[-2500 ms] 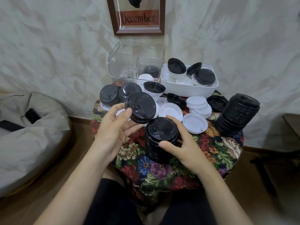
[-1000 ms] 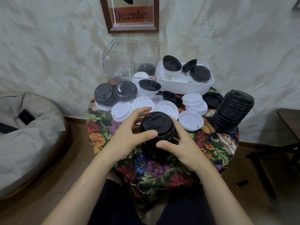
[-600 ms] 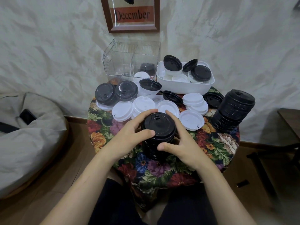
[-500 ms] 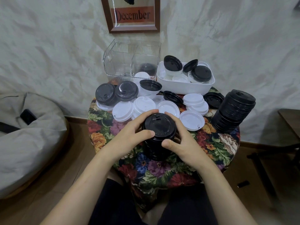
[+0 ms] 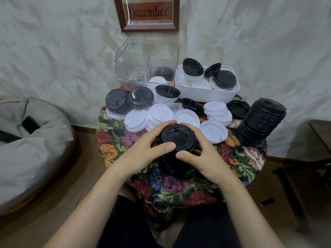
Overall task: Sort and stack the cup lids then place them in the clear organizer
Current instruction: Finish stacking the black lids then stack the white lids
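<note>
Head view: both hands (image 5: 143, 154) clasp the glossy black lid stack (image 5: 176, 140).

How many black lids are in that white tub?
3 in the white tub: left black lid propped up, middle black lid tilted on edge, right black lid lying flat. More may hide underneath.

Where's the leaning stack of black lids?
Head view: the leaning stack of black plastic lids sits at the right edge of the floral table, near the right end of the white plastic bin.
</note>
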### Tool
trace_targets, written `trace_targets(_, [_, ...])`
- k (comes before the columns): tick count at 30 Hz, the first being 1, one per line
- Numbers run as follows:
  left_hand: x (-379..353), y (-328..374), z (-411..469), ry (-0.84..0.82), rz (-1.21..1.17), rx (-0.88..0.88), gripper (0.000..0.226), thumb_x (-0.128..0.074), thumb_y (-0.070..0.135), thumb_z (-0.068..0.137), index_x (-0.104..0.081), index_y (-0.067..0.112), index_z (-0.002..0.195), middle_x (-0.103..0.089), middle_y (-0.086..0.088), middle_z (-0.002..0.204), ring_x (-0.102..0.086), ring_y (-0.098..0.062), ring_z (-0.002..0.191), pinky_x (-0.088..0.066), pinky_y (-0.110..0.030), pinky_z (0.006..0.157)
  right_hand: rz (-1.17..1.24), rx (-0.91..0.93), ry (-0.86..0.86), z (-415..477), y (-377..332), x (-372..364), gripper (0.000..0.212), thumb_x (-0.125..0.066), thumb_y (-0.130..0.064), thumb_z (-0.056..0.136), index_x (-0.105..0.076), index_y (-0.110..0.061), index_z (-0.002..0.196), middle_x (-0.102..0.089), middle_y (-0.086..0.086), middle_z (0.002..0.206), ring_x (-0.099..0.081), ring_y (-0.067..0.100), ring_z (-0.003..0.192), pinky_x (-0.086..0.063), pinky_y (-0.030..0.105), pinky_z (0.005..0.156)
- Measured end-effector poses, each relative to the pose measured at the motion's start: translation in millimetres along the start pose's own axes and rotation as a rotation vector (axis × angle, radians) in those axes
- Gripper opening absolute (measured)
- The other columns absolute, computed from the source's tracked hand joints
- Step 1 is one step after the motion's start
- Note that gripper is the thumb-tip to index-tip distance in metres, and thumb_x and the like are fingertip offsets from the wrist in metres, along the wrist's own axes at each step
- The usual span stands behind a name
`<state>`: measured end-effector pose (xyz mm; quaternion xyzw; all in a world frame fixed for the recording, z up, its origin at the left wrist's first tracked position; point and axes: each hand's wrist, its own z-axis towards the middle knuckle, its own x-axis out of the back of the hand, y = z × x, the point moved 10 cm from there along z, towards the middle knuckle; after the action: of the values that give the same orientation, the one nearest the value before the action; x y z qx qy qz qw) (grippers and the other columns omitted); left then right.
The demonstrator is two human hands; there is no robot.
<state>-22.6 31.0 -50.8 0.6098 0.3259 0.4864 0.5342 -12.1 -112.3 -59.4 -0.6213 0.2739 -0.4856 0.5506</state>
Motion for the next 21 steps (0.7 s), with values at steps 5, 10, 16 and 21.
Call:
trace_targets(5, [2, 1, 1, 0.030, 0.060, -0.007, 0.058, -0.067, 0.036, 0.096, -0.047, 0.035, 0.151, -0.063, 0.017, 0.141, -0.056, -0.006, 0.134, -0.043, -0.037, 0.115, 0.008, 0.002, -0.025, -2, -2, -2, 0.083, -0.079, -0.061, 0.076, -0.043, -0.044, 0.149, -0.059, -0.026, 0.139, -0.056, -0.001, 0.131, -0.044, 0.019, 0.104])
trace_targets(10, [3, 1, 0, 0.020, 0.098, -0.013, 0.059, -0.067, 0.038, 0.096, -0.046, 0.040, 0.151, -0.062, 0.015, 0.143, -0.055, -0.008, 0.135, -0.041, -0.047, 0.117, -0.017, 0.012, -0.063, 3, -8, -2, 0.090, -0.078, -0.071, 0.073, -0.040, -0.049, 0.151, -0.056, -0.028, 0.144, -0.053, -0.002, 0.135, -0.043, 0.028, 0.112])
trace_targets(16, [1, 1, 0, 0.005, 0.111, -0.009, 0.050, -0.064, 0.027, 0.102, -0.048, 0.045, 0.146, -0.063, 0.018, 0.140, -0.056, -0.005, 0.133, -0.043, -0.040, 0.115, 0.010, 0.043, -0.044, 5, -8, -5, 0.073, -0.081, -0.049, 0.076, -0.050, -0.043, 0.141, -0.063, -0.023, 0.135, -0.060, 0.003, 0.127, -0.047, 0.017, 0.101])
trace_targets(21, [-2, -1, 2, -0.005, 0.087, 0.011, 0.049, -0.061, 0.032, 0.102, -0.047, 0.038, 0.149, -0.062, 0.015, 0.141, -0.056, -0.006, 0.134, -0.043, -0.041, 0.115, 0.016, 0.029, -0.032, 6, -2, -2, 0.073, -0.081, -0.050, 0.075, -0.050, -0.044, 0.140, -0.064, -0.021, 0.135, -0.061, 0.006, 0.127, -0.047, 0.023, 0.103])
